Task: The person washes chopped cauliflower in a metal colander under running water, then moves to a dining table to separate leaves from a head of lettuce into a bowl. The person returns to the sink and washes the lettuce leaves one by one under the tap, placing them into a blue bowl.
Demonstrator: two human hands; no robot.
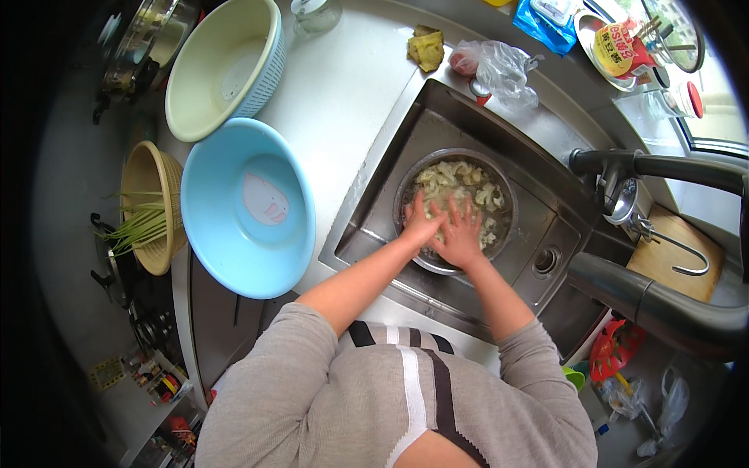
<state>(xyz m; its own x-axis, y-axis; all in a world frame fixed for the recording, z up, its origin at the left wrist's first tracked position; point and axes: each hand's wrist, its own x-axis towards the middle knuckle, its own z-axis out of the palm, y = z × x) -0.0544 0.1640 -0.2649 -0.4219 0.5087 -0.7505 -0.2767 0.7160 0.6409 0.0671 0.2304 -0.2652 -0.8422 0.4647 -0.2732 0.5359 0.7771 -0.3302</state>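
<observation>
A round metal basin [508, 234] stands in the stainless steel sink [404, 137] and holds water with cauliflower florets [447, 177]. Both hands reach down among the florets. My left hand [422, 225] is on the left side of the basin, its fingers spread and partly in the water. Beside it and touching it, my right hand [459, 234] lies with its fingers apart over the florets. Whether a floret is under either palm is hidden. Most florets lie beyond the fingertips, with a few more at the right side.
A blue plastic basin [225, 257], a pale green basin with a colander [184, 111] and a basket [165, 205] with green stalks stand left. A dark faucet [608, 286] reaches over the sink's right side. A plastic bag [506, 70] and sponge cloths [427, 50] lie behind the sink.
</observation>
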